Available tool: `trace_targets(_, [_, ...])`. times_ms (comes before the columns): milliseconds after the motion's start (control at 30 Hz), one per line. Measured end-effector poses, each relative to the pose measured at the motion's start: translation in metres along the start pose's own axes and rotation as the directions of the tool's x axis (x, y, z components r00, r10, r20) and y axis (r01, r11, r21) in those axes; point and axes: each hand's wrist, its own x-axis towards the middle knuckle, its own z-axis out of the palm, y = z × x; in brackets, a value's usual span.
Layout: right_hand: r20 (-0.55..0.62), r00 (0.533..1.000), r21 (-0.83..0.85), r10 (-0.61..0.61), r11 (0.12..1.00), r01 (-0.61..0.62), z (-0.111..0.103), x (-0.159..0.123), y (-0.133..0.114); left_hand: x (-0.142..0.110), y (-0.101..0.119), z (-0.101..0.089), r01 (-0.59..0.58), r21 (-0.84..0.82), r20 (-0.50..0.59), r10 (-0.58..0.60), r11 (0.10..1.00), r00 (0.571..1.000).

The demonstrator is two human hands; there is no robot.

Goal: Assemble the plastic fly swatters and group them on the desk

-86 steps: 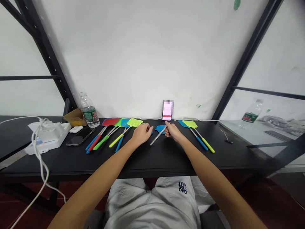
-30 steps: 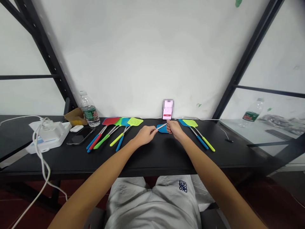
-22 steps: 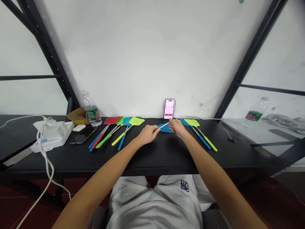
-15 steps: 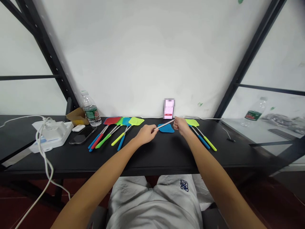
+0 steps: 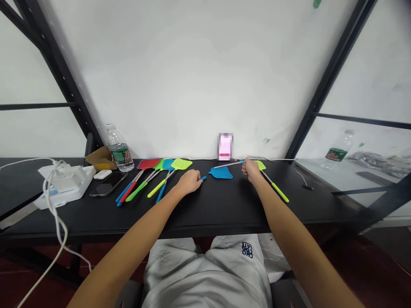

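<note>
My left hand (image 5: 190, 181) is closed around a blue handle (image 5: 202, 178), whose end pokes out past the fingers. My right hand (image 5: 251, 170) grips a thin metal rod (image 5: 228, 164) with a bit of blue by the fingers. The rod's free end points left, apart from my left hand. Under the rod a blue fly swatter head (image 5: 221, 173) lies on the black table (image 5: 212, 209). Behind my right hand and forearm is a yellow-green fly swatter (image 5: 280, 192), partly covered.
Several colourful fly swatters (image 5: 157, 182) lie left of my left hand. Farther left are a dark phone (image 5: 109, 184), a white case (image 5: 102, 174), a water bottle (image 5: 119, 149), a cardboard box (image 5: 102, 158) and a white power strip (image 5: 69, 184). Another phone (image 5: 225, 146) leans on the wall.
The rod's left end has come away from my left hand, which moved slightly left and now shows a blue handle. My right hand shifted a little right with the rod.
</note>
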Motion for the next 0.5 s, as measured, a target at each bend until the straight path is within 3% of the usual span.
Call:
trace_targets(300, [0.197, 0.98, -0.096, -0.026, 0.994, 0.045, 0.009, -0.013, 0.002, -0.001, 0.004, 0.001, -0.012, -0.057, -0.064, 0.009, 0.998, 0.998])
trace_targets(500, [0.228, 0.973, -0.102, -0.037, 0.993, 0.061, 0.013, -0.021, -0.003, -0.002, 0.004, 0.0, -0.03, -0.068, -0.057, 0.026, 0.997, 0.998])
